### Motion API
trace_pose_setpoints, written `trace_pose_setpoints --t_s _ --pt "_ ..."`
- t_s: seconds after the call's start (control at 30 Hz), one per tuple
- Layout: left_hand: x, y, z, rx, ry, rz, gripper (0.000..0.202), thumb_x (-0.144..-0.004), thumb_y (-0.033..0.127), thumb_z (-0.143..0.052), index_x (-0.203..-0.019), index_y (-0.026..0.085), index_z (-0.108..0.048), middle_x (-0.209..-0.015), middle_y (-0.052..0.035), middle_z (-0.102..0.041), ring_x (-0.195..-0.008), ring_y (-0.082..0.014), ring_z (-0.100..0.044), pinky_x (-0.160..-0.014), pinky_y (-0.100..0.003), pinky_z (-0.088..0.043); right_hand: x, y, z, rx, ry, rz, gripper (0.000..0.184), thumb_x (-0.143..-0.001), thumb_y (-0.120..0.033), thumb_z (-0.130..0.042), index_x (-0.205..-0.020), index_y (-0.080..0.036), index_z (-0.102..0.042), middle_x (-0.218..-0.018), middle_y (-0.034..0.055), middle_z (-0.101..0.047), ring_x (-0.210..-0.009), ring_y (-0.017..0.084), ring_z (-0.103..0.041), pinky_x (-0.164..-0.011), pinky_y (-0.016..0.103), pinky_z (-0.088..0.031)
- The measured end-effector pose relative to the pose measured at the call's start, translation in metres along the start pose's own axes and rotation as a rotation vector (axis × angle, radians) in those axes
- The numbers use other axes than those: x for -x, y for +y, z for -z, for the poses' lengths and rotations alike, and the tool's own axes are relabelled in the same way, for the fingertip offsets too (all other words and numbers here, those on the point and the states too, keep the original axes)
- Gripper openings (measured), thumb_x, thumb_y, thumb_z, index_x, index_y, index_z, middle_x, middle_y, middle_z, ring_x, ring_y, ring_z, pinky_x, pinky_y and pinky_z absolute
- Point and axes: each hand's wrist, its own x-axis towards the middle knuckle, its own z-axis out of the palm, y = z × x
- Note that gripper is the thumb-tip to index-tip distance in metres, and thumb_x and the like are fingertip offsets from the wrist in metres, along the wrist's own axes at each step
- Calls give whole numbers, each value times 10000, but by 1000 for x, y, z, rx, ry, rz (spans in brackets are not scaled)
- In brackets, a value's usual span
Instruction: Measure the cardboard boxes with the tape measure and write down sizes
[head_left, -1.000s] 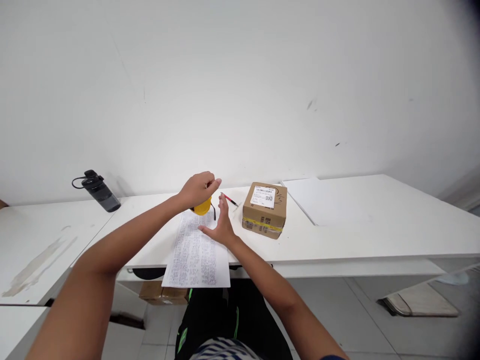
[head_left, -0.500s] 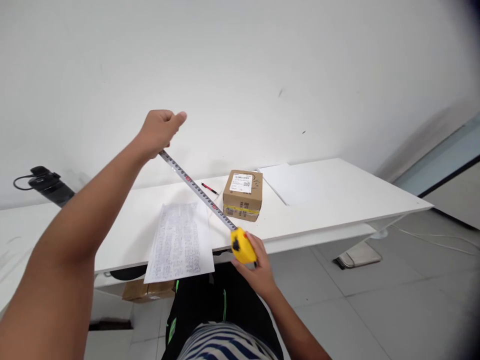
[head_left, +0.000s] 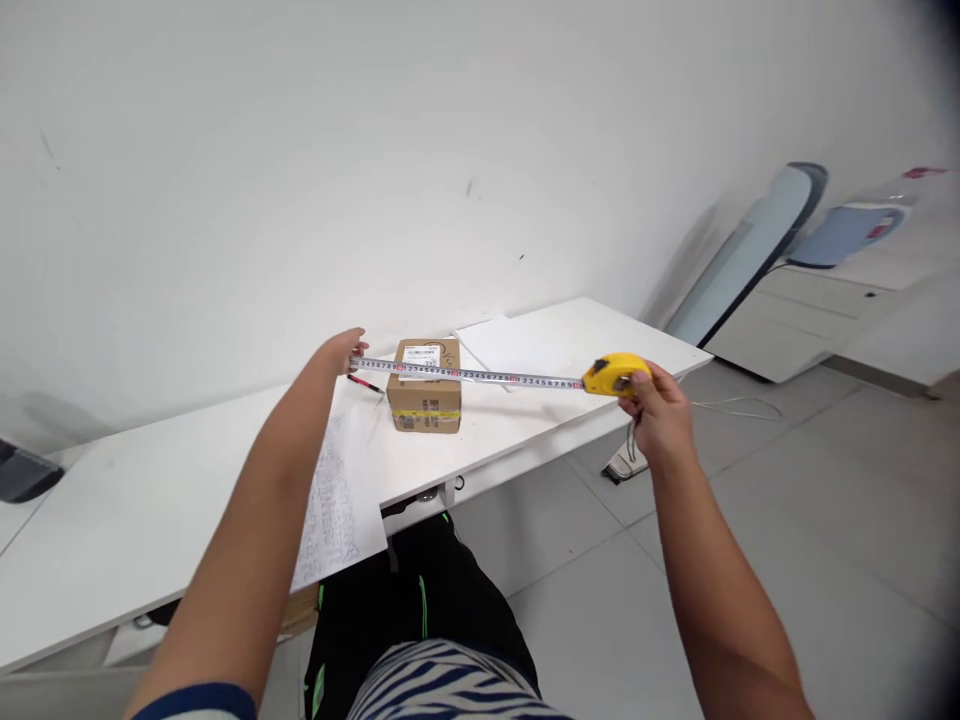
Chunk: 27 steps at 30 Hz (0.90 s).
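Yellow plastic tape measure case (head_left: 613, 374); silver blade (head_left: 465, 375), black numerals, red marks. Brown cardboard box (head_left: 424, 400), white label, yellow tape band. White table (head_left: 225, 430). Red-black pen (head_left: 365, 384).

Bright, even light, soft shadows.
We saw the edges bent, and the right corners darkened and blurred.

Plain white wall (head_left: 300, 150) with a few small dark marks, evenly lit. White tables (head_left: 135, 480) stand end to end along it, over a floor (head_left: 825, 480) of large pale grey tiles. At right, a rounded pale blue panel (head_left: 750, 250) leans against the wall beside a low white cabinet (head_left: 795, 320); a thin cable (head_left: 735, 405) lies on the tiles
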Motion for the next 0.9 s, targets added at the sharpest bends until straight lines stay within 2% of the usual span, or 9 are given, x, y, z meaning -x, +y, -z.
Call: trace_pose_setpoints --t_s 0.1,0.2,0.37,0.47,0.57,0.67,0.83,0.9 --pt "-6 -12 -22 -37 -73 99 300 -939 450 -557 -798 187 -584 -628 -8 -493 -508 -132 -452 -473 -257 -377 -23 13 -29 10 -84 -68 746 -525 -580 -924 -1137 -197 -736 -922 35 -722 -576 71 -504 -500 210 -367" --pt "-11 -19 -33 -71 -44 88 290 -892 477 -615 -821 198 -579 -694 -35 -551 -552 -150 -498 -507 -284 -420 -24 29 -56 2 -156 -133 754 -557 -601 -902 -1172 -199 -730 -945 39 -716 -605 79 -508 -540 231 -403" --pt "-20 -20 -38 -158 -3 55 314 -827 500 -699 -838 209 -581 -741 -73 -613 -641 -199 -578 -547 -318 -446 9 44 -105 -6 -314 -152 713 -618 -616 -854 -1195 -226 -702 -931 15 -684 -622 82 -498 -563 238 -407" --pt "-20 -16 -44 -218 8 41 314 -834 507 -693 -848 209 -598 -765 -91 -649 -703 -229 -622 -590 -343 -483 33 42 -138 15 -414 -194 718 -631 -609 -838 -1223 -233 -681 -973 18 -682 -630 85 -492 -587 249 -428" --pt "-14 -15 -51 -270 -4 32 307 -846 502 -678 -850 201 -618 -795 -103 -682 -759 -251 -660 -657 -376 -530 50 36 -162 74 -511 -138 652 -685 -604 -796 -1214 -238 -692 -1049 31 -686 -677 100 -490 -630 266 -466" --pt "-7 -15 -57 -308 -30 21 316 -874 496 -646 -836 182 -630 -832 -124 -708 -803 -273 -685 -708 -410 -557 55 29 -171 133 -564 -80 585 -721 -603 -770 -1183 -249 -712 -1092 32 -682 -713 113 -494 -660 277 -492" --pt "0 -11 -63 -340 -31 -3 408 -925 558 -552 -951 163 -650 -988 -185 -747 -950 -334 -716 -762 -431 -568 54 26 -165 144 -586 -112 562 -733 -574 -773 -1180 -241 -697 -1080 36 -668 -696 108 -501 -656 280 -488" --pt "1 -12 -67 -342 -19 -30 446 -909 584 -569 -972 154 -668 -976 -201 -760 -970 -356 -723 -773 -428 -565 56 26 -164 134 -576 -121 561 -734 -576 -769 -1174 -237 -688 -1067 34 -665 -690 106 -499 -654 278 -483"
